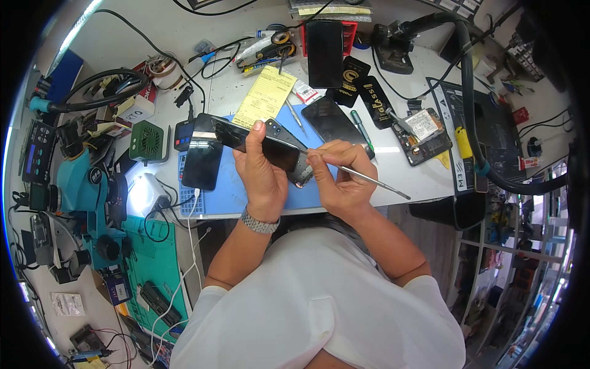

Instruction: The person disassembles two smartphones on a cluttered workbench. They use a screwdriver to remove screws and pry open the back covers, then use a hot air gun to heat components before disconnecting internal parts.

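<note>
My left hand [263,172] is wrapped round a dark smartphone [279,154], its thumb lying across the screen. My right hand [344,178] pinches a thin metal pry tool [384,185], whose tip meets the phone's right end. Whether the tip is inside a seam I cannot tell. Just behind the held phone shows a dark phone back [284,133] with camera lenses; how the two connect is hidden. Left of my left hand, a black phone [203,161] lies on the blue mat [230,200] beside a white cable. Another dark phone [332,123] lies beyond my right hand.
A yellow written slip [264,95] and tweezers [295,117] lie behind my hands. An opened phone [421,136] and a green-handled screwdriver [361,128] are to the right. A black flexible arm [472,111] curves over the right side. A teal microscope [86,190] stands left.
</note>
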`<state>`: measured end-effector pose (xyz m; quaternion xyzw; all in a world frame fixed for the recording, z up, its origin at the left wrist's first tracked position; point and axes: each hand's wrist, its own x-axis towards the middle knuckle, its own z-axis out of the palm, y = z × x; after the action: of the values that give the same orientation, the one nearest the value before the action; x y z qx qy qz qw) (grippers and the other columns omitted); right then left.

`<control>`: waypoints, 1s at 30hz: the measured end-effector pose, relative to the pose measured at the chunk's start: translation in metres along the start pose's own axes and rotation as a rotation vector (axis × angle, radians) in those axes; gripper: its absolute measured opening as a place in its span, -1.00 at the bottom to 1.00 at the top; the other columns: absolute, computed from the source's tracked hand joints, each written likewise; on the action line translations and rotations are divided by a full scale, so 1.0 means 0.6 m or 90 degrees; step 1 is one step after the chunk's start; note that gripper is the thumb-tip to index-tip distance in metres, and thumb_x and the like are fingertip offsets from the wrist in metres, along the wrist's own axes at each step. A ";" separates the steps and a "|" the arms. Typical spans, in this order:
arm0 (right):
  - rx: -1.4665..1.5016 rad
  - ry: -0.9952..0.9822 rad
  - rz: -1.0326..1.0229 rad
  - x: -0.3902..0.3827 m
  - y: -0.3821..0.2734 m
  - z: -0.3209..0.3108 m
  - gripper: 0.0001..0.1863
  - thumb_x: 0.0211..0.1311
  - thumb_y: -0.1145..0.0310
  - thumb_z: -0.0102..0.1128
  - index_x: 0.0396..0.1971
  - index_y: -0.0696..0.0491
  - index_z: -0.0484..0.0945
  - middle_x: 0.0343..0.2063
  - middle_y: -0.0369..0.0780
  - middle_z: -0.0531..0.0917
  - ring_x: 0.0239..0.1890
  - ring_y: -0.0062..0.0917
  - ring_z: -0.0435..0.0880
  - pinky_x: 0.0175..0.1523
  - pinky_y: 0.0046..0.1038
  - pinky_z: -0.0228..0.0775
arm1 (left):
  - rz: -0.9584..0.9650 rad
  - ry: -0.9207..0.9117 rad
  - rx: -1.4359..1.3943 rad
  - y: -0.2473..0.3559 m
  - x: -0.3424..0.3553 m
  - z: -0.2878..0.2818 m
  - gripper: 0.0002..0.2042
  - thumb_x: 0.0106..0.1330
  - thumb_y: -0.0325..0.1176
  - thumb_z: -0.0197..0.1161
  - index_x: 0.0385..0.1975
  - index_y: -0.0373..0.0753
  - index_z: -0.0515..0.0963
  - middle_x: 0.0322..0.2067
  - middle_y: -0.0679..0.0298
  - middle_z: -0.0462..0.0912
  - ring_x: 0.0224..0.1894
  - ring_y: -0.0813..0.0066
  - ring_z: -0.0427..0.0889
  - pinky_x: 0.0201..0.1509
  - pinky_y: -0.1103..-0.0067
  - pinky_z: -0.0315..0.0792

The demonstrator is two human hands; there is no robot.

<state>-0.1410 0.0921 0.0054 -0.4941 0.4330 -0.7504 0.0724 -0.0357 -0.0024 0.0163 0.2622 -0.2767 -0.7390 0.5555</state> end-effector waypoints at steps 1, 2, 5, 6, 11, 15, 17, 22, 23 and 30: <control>-0.005 -0.004 -0.001 0.002 0.000 -0.001 -0.75 0.22 0.76 0.43 -0.28 0.16 0.53 -0.32 -0.06 0.76 -0.37 -0.49 0.75 -0.29 -0.51 0.55 | 0.006 0.003 0.000 -0.001 0.001 0.001 -0.68 0.55 -0.25 0.27 0.11 -0.34 0.53 -0.05 0.22 0.72 -0.02 0.48 0.75 0.09 0.49 0.66; -0.017 -0.020 -0.015 0.004 0.002 -0.004 -0.74 0.20 0.77 0.43 -0.31 0.16 0.52 -0.33 -0.06 0.75 -0.38 -0.48 0.74 -0.30 -0.50 0.55 | 0.013 0.013 0.003 -0.003 0.001 -0.001 -0.69 0.54 -0.26 0.29 0.11 -0.34 0.54 -0.06 0.22 0.72 -0.03 0.47 0.75 0.08 0.49 0.66; -0.047 -0.051 -0.036 0.011 0.011 -0.011 -0.74 0.15 0.77 0.44 -0.36 0.15 0.52 -0.36 -0.06 0.74 -0.42 -0.44 0.73 -0.33 -0.48 0.55 | 0.027 0.037 0.007 -0.012 0.005 -0.010 -0.69 0.47 -0.35 0.35 0.11 -0.30 0.50 -0.04 0.23 0.70 -0.01 0.48 0.73 0.09 0.49 0.65; -0.055 -0.052 -0.031 0.009 0.015 -0.012 -0.74 0.14 0.77 0.44 -0.36 0.15 0.53 -0.37 -0.06 0.74 -0.43 -0.43 0.72 -0.33 -0.46 0.56 | 0.028 0.040 0.007 -0.012 0.008 -0.013 -0.65 0.43 -0.41 0.40 0.13 -0.28 0.46 -0.01 0.23 0.68 0.01 0.49 0.71 0.12 0.50 0.63; -0.256 -0.043 -0.252 0.007 0.035 0.005 -0.74 0.13 0.80 0.43 -0.35 0.17 0.54 -0.39 -0.08 0.72 -0.42 -0.42 0.73 -0.32 -0.43 0.59 | 0.126 0.050 0.073 -0.028 0.006 -0.013 -0.61 0.39 -0.44 0.43 0.13 -0.27 0.45 0.00 0.24 0.67 -0.01 0.49 0.70 0.09 0.50 0.63; -0.228 -0.027 -0.142 -0.002 0.028 0.011 -0.70 0.12 0.87 0.37 -0.29 0.17 0.53 -0.34 -0.06 0.73 -0.37 -0.37 0.78 -0.26 -0.44 0.65 | 0.120 0.086 0.073 -0.030 0.000 -0.002 -0.67 0.46 -0.31 0.36 0.11 -0.30 0.52 -0.04 0.21 0.69 -0.04 0.42 0.73 0.09 0.43 0.66; -0.051 0.019 0.009 -0.004 0.019 0.010 -0.69 0.15 0.85 0.32 -0.20 0.18 0.54 -0.30 -0.03 0.75 -0.33 -0.34 0.79 -0.20 -0.44 0.66 | 0.054 0.099 0.014 -0.023 0.006 -0.003 -0.65 0.48 -0.26 0.32 0.11 -0.32 0.51 -0.04 0.18 0.68 -0.01 0.37 0.71 0.15 0.37 0.62; 0.410 0.107 0.368 0.020 -0.019 -0.016 -0.74 0.38 0.66 0.09 0.03 0.23 0.54 -0.22 -0.03 0.77 -0.03 -0.39 0.79 -0.01 -0.52 0.63 | -0.049 -0.075 -0.259 0.001 0.043 -0.070 -0.49 0.49 -0.10 0.16 0.22 -0.42 0.39 0.02 0.03 0.63 0.17 0.09 0.63 0.36 0.06 0.45; 0.379 0.107 0.430 0.027 -0.024 -0.014 -0.70 0.41 0.59 0.00 0.09 0.29 0.51 -0.21 -0.06 0.75 -0.09 -0.57 0.71 -0.06 -0.63 0.52 | -0.062 0.022 -0.265 0.010 0.037 -0.052 -0.43 0.48 -0.08 0.12 0.28 -0.45 0.32 0.06 -0.04 0.60 0.25 -0.01 0.59 0.42 -0.03 0.39; 0.267 -0.022 0.698 0.027 -0.011 0.005 -0.69 0.57 0.37 0.25 0.13 0.23 0.49 -0.05 -0.20 0.68 -0.30 -0.76 0.49 -0.21 -0.66 0.38 | 0.093 -0.090 -0.015 0.006 0.014 0.010 -0.39 0.74 0.11 -0.25 0.62 -0.08 0.02 0.37 -0.13 0.42 0.52 -0.14 0.37 0.58 0.01 0.30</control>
<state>-0.1446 0.0857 0.0214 -0.1854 0.4665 -0.6647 0.5533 -0.0394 -0.0108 0.0227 0.1819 -0.3248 -0.7164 0.5900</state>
